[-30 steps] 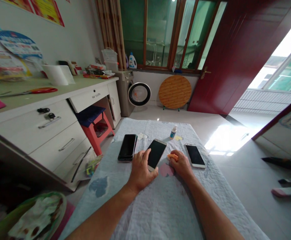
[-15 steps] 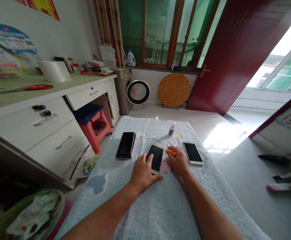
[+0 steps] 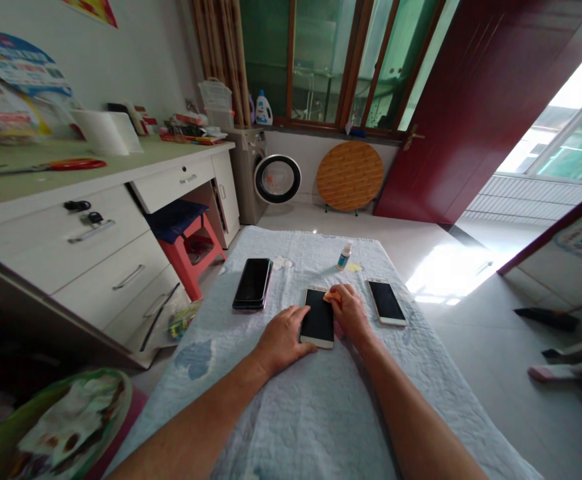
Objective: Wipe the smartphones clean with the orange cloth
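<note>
A white-framed smartphone point(image 3: 317, 327) lies screen up on the cloth-covered table in front of me. My left hand point(image 3: 283, 337) grips its left side, fingers along the long edge and thumb near the bottom corner. Pinched in my right hand point(image 3: 351, 312) is a small orange cloth point(image 3: 331, 297), touching the upper right of the screen. Right of that hand lies another white smartphone point(image 3: 387, 303). To the left, a black phone point(image 3: 253, 283) rests on what looks like another device. A small spray bottle point(image 3: 344, 256) stands upright beyond my hands.
A pale blue quilted cover point(image 3: 321, 413) drapes the table. On the left are a white desk point(image 3: 105, 260), a red stool point(image 3: 193, 247) and a bin point(image 3: 121, 427) with used tissue. A washing machine point(image 3: 248, 173) with its door ajar stands at the back.
The phone has turned to lie straighter. My left fingers have drawn back from over its screen to its left edge. My right hand has brought the orange cloth leftward onto the screen.
</note>
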The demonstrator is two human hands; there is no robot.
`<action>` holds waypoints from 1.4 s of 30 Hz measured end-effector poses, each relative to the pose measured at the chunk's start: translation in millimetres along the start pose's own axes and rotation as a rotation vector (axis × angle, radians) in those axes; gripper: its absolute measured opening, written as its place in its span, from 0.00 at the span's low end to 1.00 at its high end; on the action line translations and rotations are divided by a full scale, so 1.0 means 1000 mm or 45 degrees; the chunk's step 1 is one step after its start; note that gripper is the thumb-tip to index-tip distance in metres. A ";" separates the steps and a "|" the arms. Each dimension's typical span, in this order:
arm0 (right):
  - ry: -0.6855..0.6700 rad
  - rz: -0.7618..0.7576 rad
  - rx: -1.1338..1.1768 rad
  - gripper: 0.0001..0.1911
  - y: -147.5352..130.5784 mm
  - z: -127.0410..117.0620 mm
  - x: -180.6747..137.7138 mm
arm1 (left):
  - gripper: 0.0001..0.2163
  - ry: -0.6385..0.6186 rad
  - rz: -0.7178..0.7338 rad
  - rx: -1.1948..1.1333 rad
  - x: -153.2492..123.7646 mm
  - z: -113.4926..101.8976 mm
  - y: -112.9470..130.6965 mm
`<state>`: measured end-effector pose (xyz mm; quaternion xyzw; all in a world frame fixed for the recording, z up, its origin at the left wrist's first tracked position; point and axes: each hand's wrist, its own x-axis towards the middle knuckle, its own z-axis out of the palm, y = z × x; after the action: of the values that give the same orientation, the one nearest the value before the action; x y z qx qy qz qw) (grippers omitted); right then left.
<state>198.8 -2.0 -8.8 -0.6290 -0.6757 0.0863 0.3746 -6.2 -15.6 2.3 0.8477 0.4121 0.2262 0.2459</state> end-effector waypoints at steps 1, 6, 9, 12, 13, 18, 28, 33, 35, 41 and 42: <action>-0.002 -0.012 0.013 0.08 -0.001 0.000 0.000 | 0.32 0.000 0.006 0.015 0.000 0.000 0.001; -0.059 -0.018 0.020 0.09 -0.003 -0.001 0.002 | 0.30 0.031 0.056 0.113 -0.001 0.002 0.003; -0.152 0.009 -0.029 0.08 -0.002 -0.006 0.002 | 0.30 0.049 0.062 0.168 -0.002 0.005 0.003; -0.280 -0.004 -0.049 0.07 -0.004 -0.015 0.000 | 0.32 0.060 0.066 0.207 -0.003 0.008 0.002; -0.337 -0.020 -0.036 0.07 -0.006 -0.020 -0.001 | 0.32 0.064 0.066 0.216 -0.003 0.009 0.002; -0.725 -0.098 0.066 0.07 -0.027 -0.043 -0.011 | 0.31 0.063 0.052 0.251 -0.003 0.009 0.002; -0.736 -0.081 0.029 0.09 -0.031 -0.045 -0.012 | 0.31 0.053 0.046 0.296 -0.003 0.011 0.005; -0.375 0.029 -0.068 0.08 -0.016 -0.026 -0.004 | 0.32 0.038 0.052 0.300 -0.003 0.009 0.006; -0.263 0.080 -0.113 0.08 -0.011 -0.019 -0.001 | 0.31 0.030 0.049 0.297 -0.002 0.008 0.007; -0.271 0.108 -0.214 0.09 -0.011 -0.014 0.002 | 0.31 0.003 0.036 0.294 -0.002 0.006 0.009; -0.321 0.093 -0.211 0.09 -0.013 -0.017 0.001 | 0.31 0.002 0.029 0.294 -0.002 0.006 0.009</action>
<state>198.8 -9.9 11.6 -0.6661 -0.6990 0.1220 0.2300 1.4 -23.6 2.5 0.8748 0.4259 0.1808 0.1435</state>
